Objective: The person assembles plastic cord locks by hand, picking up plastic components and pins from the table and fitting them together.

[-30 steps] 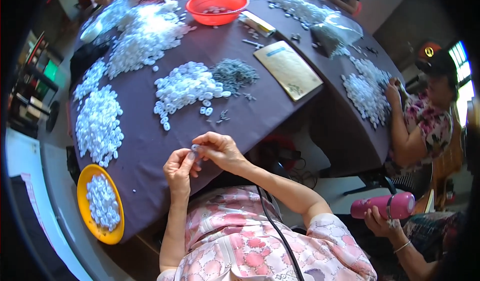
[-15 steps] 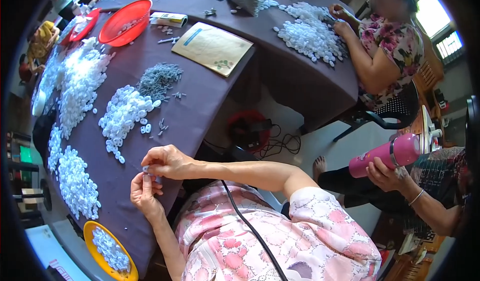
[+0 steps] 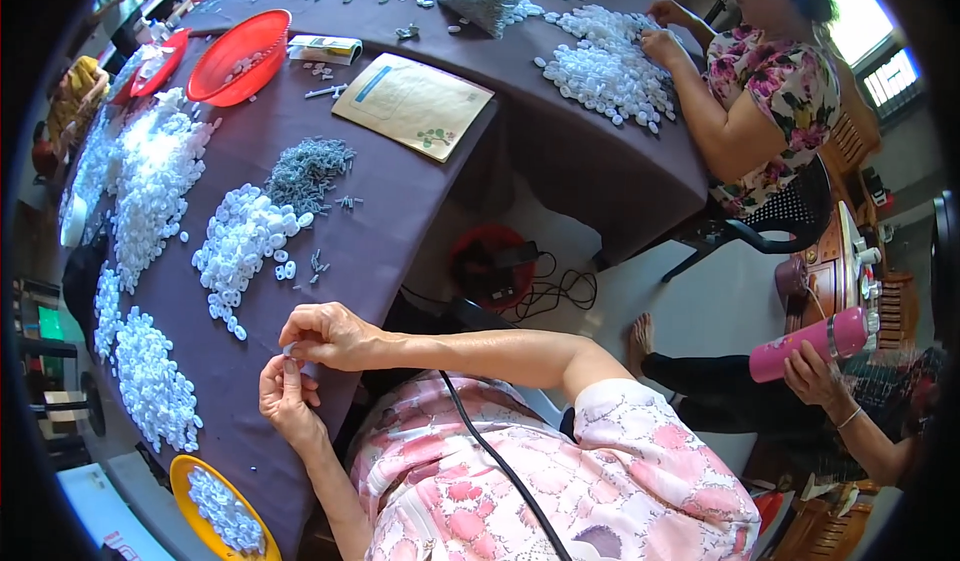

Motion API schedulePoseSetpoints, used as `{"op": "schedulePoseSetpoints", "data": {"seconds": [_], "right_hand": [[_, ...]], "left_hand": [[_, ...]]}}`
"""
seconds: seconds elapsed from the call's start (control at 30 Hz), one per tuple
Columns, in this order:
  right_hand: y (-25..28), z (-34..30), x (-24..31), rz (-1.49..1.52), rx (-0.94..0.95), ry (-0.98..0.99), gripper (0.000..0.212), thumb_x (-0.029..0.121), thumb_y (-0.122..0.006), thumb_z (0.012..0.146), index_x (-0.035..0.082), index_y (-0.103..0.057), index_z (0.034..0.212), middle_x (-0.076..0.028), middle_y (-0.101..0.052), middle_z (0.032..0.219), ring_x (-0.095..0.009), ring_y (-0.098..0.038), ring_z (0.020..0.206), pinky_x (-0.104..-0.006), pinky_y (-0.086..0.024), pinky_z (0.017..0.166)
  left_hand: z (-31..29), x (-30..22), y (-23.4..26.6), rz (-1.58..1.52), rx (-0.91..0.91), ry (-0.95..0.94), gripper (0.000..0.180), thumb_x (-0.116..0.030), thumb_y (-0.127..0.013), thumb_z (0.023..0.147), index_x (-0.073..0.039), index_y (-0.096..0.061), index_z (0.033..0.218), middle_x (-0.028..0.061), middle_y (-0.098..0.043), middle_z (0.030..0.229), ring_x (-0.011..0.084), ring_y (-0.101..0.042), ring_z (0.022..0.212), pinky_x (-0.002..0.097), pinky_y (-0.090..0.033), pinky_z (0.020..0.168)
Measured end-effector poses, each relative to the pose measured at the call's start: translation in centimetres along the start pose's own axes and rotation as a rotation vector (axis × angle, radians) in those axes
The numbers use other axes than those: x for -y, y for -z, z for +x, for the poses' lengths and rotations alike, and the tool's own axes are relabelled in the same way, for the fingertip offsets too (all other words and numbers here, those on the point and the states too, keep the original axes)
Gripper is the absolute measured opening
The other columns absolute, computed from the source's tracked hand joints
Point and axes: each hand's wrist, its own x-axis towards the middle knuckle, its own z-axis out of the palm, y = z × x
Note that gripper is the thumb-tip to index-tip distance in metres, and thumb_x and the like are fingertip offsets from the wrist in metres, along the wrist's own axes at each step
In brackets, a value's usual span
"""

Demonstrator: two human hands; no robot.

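My left hand (image 3: 287,399) and my right hand (image 3: 335,336) meet at the near edge of the purple-covered table. Between their pinched fingertips is a small whitish plastic piece (image 3: 290,350), mostly covered by the fingers. Just beyond my hands lies a heap of white oval plastic pieces (image 3: 240,239) with holes in them. Touching that heap is a pile of small grey pins (image 3: 310,169), with a few strays nearby. Left of my hands spreads another heap of white pieces (image 3: 155,381).
A yellow dish (image 3: 180,476) of white pieces sits at the table's near left edge. Farther back are a red basket (image 3: 205,86) and a beige booklet (image 3: 415,106). A co-worker (image 3: 765,101) handles white pieces at the right table. Another person's hand (image 3: 815,376) holds a pink bottle (image 3: 775,358).
The pink bottle and the hand holding it have moved right and down. The table has shifted slightly left in the view. My hands keep their pinch, barely moved.
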Motion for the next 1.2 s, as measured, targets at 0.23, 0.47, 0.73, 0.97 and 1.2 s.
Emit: {"op": "schedulePoseSetpoints", "data": {"seconds": [0.23, 0.47, 0.73, 0.97, 1.2], "right_hand": [[-1.3, -0.1, -0.2, 0.042, 0.074, -0.1, 0.011, 0.001, -0.061, 0.085, 0.0, -0.061, 0.095, -0.004, -0.06, 0.082, -0.009, -0.057, 0.075, -0.0251, -0.048, 0.065], [-0.3, 0.0, 0.2, 0.198, 0.028, -0.342, 0.015, 0.002, -0.059, 0.089, -0.001, -0.06, 0.103, -0.004, -0.064, 0.084, -0.008, -0.061, 0.073, -0.0216, -0.051, 0.064], [-0.8, 0.3, -0.1, 0.211, 0.041, -0.35, 0.015, 0.002, -0.061, 0.088, -0.001, -0.062, 0.103, -0.003, -0.065, 0.083, -0.008, -0.063, 0.073, -0.02, -0.052, 0.062], [-0.7, 0.3, -0.1, 0.219, 0.034, -0.34, 0.015, 0.001, -0.06, 0.088, -0.001, -0.063, 0.103, -0.005, -0.066, 0.084, -0.01, -0.064, 0.071, -0.0212, -0.052, 0.062], [-0.7, 0.2, 0.0, 0.221, 0.044, -0.312, 0.016, -0.001, -0.061, 0.086, 0.0, -0.063, 0.102, -0.003, -0.066, 0.085, -0.008, -0.063, 0.073, -0.0197, -0.052, 0.061]], "left_hand": [[-0.6, -1.8, 0.7, 0.06, -0.045, 0.133, 0.01, -0.008, -0.06, 0.089, -0.001, -0.066, 0.094, -0.0001, -0.056, 0.064, 0.0035, -0.043, 0.045, 0.0175, -0.03, 0.037], [-0.8, -1.4, 0.3, -0.061, 0.043, 0.184, 0.012, -0.01, -0.059, 0.09, -0.002, -0.065, 0.095, 0.0004, -0.06, 0.07, 0.004, -0.052, 0.051, 0.0175, -0.04, 0.041], [-0.7, -0.7, 1.3, -0.085, 0.031, 0.157, 0.014, -0.016, -0.062, 0.089, -0.004, -0.066, 0.093, -0.0021, -0.059, 0.065, 0.0022, -0.05, 0.05, 0.0166, -0.038, 0.04], [-0.8, -1.2, 0.9, -0.003, 0.019, 0.169, 0.014, -0.016, -0.062, 0.088, -0.003, -0.066, 0.092, -0.0021, -0.059, 0.064, 0.0025, -0.051, 0.05, 0.0167, -0.038, 0.04], [-0.7, -1.0, 0.8, 0.026, 0.022, 0.149, 0.013, -0.015, -0.062, 0.088, -0.003, -0.066, 0.09, -0.0016, -0.06, 0.064, 0.0036, -0.051, 0.051, 0.018, -0.039, 0.04]]}}
